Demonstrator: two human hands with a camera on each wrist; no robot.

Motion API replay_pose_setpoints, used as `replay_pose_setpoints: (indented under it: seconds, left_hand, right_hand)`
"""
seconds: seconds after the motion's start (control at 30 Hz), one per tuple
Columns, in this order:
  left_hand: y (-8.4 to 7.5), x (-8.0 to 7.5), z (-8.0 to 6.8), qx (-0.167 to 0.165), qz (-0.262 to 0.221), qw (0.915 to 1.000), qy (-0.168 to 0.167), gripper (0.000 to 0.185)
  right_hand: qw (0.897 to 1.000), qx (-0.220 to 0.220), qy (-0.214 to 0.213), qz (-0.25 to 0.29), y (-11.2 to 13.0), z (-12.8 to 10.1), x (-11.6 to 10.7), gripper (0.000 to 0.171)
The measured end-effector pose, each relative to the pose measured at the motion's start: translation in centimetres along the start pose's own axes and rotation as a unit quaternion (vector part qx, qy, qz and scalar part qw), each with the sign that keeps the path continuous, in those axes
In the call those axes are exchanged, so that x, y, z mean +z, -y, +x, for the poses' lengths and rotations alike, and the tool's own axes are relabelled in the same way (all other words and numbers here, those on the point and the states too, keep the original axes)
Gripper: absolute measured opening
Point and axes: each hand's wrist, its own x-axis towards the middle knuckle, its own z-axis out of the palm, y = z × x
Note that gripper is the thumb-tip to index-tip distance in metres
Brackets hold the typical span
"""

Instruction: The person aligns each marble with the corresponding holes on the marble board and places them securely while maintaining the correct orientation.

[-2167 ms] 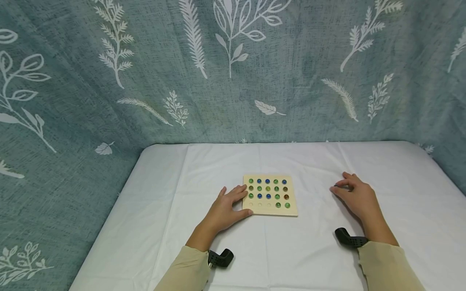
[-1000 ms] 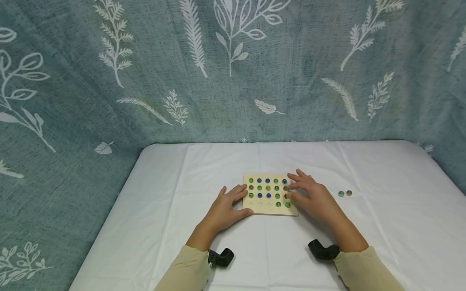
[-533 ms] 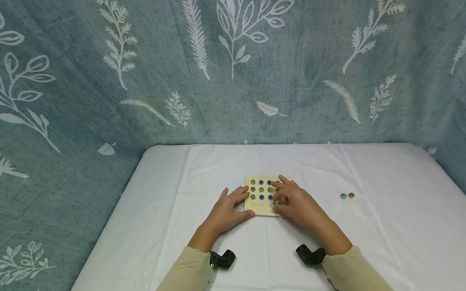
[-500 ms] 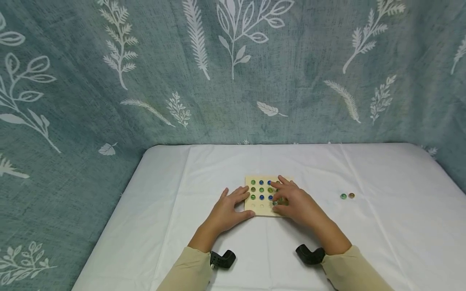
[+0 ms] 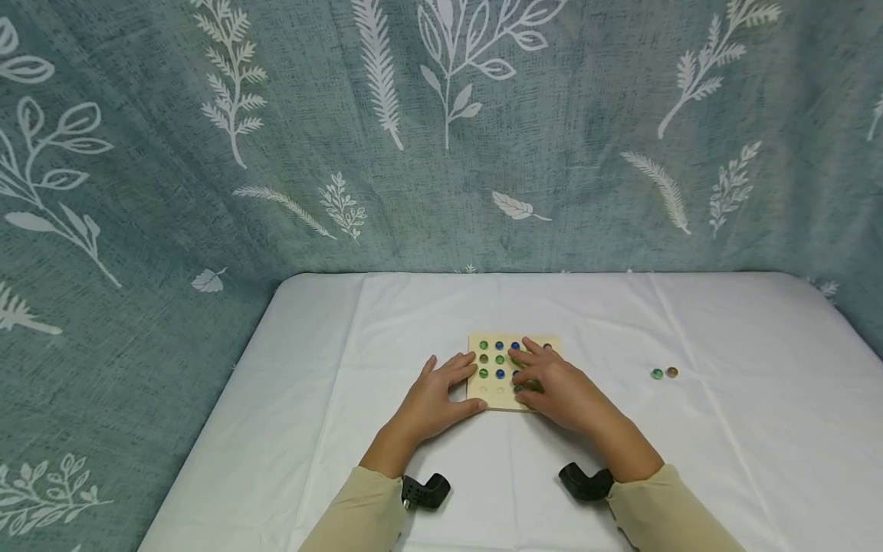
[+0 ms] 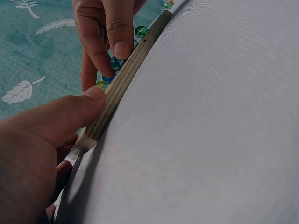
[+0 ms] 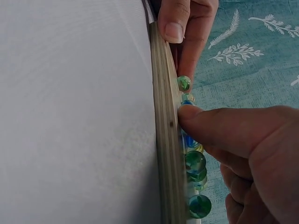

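A square wooden board with rows of green, blue and amber marbles lies on the white table. My left hand rests flat at its left side, the thumb pressing the near edge and the fingers lying along the left edge. My right hand covers the board's right half. Its thumb and index finger pinch a blue-green marble at the near rows. In the right wrist view the thumb lies across the marbles beside the board edge.
Two loose marbles, one green and one amber, lie on the white cloth to the right of the board. A leaf-patterned blue-grey curtain hangs behind and to the left of the table. Black camera mounts sit at both wrists.
My right hand left the loose marbles at the right and came over the board, then shifted leftwards across its near rows. The left hand stayed at the board's left edge.
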Motion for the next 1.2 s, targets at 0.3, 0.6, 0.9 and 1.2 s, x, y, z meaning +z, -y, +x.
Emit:
replay_pose_setpoints:
  seconds: [0.3, 0.6, 0.9, 1.2]
  left_hand:
    - [-0.1, 0.0, 0.1, -0.005, 0.001, 1.0, 0.001, 0.068]
    - [0.0, 0.1, 0.1, -0.007, 0.001, 1.0, 0.0, 0.068]
    - [-0.1, 0.1, 0.1, -0.003, -0.004, 1.0, -0.002, 0.068]
    - [0.0, 0.2, -0.1, -0.006, -0.005, 1.0, -0.001, 0.069]
  right_hand:
    - [1.0, -0.004, -0.002, 0.002, -0.1, -0.1, 0.0, 0.022]
    - [1.0, 0.011, -0.007, -0.001, -0.2, -0.4, -0.2, 0.02]
    - [1.0, 0.011, -0.02, 0.001, -0.4, -0.8, -0.4, 0.016]
    - [0.997, 0.042, -0.055, 0.043, -2.3, -2.7, -2.2, 0.016]
